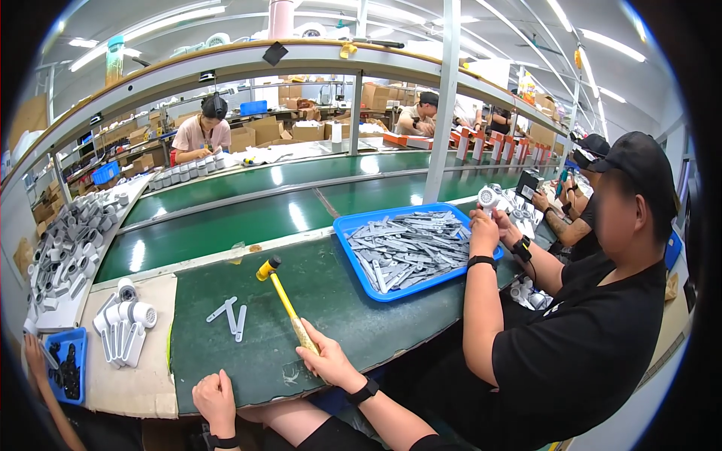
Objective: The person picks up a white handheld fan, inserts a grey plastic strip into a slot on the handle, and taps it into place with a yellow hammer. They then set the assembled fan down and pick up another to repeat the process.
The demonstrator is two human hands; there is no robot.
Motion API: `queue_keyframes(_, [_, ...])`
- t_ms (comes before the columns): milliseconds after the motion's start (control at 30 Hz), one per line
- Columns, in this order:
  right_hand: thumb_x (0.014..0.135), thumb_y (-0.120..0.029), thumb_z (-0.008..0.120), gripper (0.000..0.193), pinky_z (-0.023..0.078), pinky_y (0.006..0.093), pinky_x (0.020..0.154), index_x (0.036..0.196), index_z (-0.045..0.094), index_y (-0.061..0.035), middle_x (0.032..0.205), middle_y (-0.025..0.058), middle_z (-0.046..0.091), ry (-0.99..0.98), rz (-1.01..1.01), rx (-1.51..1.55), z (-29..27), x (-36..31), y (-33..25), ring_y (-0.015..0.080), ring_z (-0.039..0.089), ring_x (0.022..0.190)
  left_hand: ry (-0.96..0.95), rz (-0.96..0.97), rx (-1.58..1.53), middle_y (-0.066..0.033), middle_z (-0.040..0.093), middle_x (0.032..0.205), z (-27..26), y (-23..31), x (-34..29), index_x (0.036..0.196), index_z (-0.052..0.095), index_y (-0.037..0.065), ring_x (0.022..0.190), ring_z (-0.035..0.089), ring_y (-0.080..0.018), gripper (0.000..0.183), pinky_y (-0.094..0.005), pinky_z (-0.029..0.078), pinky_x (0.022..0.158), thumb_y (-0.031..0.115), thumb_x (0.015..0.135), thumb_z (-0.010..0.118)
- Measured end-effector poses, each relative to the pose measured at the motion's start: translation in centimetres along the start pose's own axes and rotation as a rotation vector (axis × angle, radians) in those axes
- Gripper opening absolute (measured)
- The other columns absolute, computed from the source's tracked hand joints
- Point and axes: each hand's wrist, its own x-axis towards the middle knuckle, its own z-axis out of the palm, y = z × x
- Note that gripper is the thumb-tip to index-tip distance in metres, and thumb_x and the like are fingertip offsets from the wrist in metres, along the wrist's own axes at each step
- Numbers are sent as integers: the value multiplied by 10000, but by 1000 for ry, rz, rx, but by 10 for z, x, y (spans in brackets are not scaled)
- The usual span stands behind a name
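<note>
My right hand [332,361] is wrapped around the worn, taped grip of a mallet [284,295] with a yellow handle and a yellow and black head. The mallet slants over the green mat, its head pointing away from me. At the near edge of the table my left hand [216,402] is closed in a loose fist, with nothing seen sticking out of it. Between the mallet and the cardboard lie a few slim grey plastic strips [240,323]. A blue tray [391,295] heaped with similar grey strips stands beyond my right hand.
White and grey shower-head-like parts [124,331] lie on cardboard [158,387] at left. Further left are a blue bin [81,346] with black pieces and another person's hand [34,355]. A co-worker [579,323] sits close at right. A green conveyor [226,225] runs behind the table.
</note>
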Motion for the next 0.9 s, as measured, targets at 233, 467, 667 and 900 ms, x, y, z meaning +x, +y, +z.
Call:
queue_keyframes(233, [940,-127,613,682,441,235,492,1542,292,-127,704,-23,539,-1,-11,37,0,0,3,52,488,541,1,2,11,-124,512,599,1,0,0,591,461,38,616,528,-342,354,-455,359,597,152,876,637])
queue_keyframes(467, [948,-13,584,675,399,208,485,1544,277,-96,754,-33,515,18,-58,251,2,-19,-11,43,472,556,17,-3,-22,-141,501,591,-5,6,1,592,454,20,590,513,-351,361,-458,354,574,150,874,638])
queue_keyframes(667, [945,18,575,655,404,202,507,1531,294,-65,852,19,554,-53,12,370,3,-79,-17,59,488,575,-24,-53,-96,-101,516,598,-8,3,2,624,501,44,599,530,-324,307,-442,365,589,153,859,666])
queue_keyframes(900, [914,71,589,692,418,211,522,1527,288,-44,909,82,584,-47,-38,338,-21,-137,-33,85,512,599,-311,20,-301,-128,620,839,-24,66,17,835,636,29,795,619,-300,150,-385,499,715,150,813,721])
